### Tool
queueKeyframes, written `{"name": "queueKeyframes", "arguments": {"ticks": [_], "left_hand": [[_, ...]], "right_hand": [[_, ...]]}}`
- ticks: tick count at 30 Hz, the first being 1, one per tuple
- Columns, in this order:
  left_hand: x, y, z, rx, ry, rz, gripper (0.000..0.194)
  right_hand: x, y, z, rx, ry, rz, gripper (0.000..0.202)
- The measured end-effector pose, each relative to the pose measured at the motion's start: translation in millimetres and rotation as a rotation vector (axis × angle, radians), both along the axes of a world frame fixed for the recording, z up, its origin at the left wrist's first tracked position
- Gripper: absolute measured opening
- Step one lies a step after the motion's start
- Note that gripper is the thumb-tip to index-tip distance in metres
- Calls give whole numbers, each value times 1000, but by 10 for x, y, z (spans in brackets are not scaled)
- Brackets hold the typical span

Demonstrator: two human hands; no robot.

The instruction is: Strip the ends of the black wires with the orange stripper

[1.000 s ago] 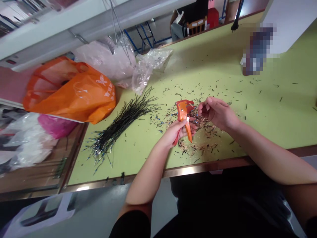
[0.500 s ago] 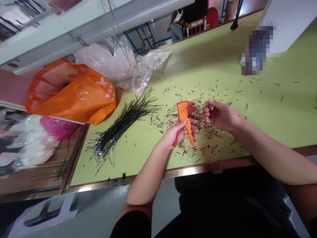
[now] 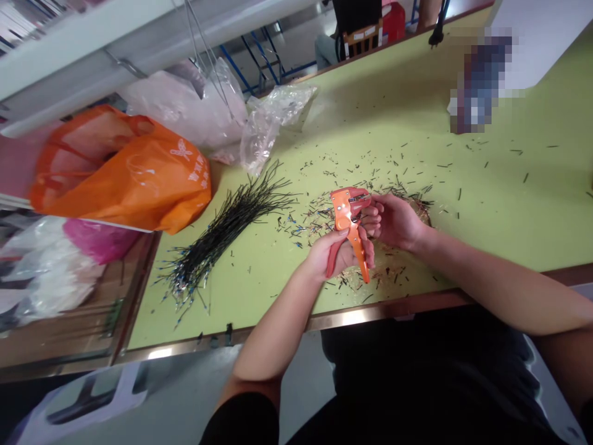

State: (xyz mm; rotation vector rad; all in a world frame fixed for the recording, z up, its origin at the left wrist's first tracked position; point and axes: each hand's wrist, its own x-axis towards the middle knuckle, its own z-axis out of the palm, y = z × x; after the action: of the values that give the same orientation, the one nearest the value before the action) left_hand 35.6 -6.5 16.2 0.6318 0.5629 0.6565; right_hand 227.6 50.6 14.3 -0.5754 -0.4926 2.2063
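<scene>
My left hand point(image 3: 336, 252) is wrapped round the handles of an orange and red wire stripper point(image 3: 345, 216), whose jaws point to the right. My right hand point(image 3: 398, 221) is at the tool's jaws, its fingers pinched together; what they hold is too small to make out. Around and beneath both hands, short black clippings and copper-coloured strands point(image 3: 393, 272) lie scattered on the green table point(image 3: 278, 278). To the left rests a bundle of black wires point(image 3: 222, 238) with blue and silvery tips at its lower end.
An orange bag point(image 3: 157, 179), clear plastic bags point(image 3: 259, 133) and a pink bag point(image 3: 99, 238) lie at the left. A white shelf edge point(image 3: 139, 55) crosses the upper left. Behind the table, a person point(image 3: 356, 15) sits on a wooden chair.
My right hand has moved left to the jaws of the wire stripper. The jaws, apart before, have come together. The view has shifted slightly.
</scene>
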Motion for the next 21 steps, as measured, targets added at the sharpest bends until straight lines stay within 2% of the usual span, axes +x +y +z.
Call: {"name": "queueKeyframes", "arguments": {"ticks": [6, 12, 17, 21], "left_hand": [[1, 1, -79, -5, -12, -41, 46], [-15, -13, -50, -5, -2, -47, 48], [-20, -14, -10, -1, 3, -55, 52], [-10, -19, -7, 2, -5, -54, 54]], "right_hand": [[-69, -61, -87, 73, -99, 32, 34], [-83, -57, -125, 90, -182, -51, 18], [-81, -56, -172, 133, -174, -74, 21], [-87, -80, -173, 210, -146, -22, 24]]}}
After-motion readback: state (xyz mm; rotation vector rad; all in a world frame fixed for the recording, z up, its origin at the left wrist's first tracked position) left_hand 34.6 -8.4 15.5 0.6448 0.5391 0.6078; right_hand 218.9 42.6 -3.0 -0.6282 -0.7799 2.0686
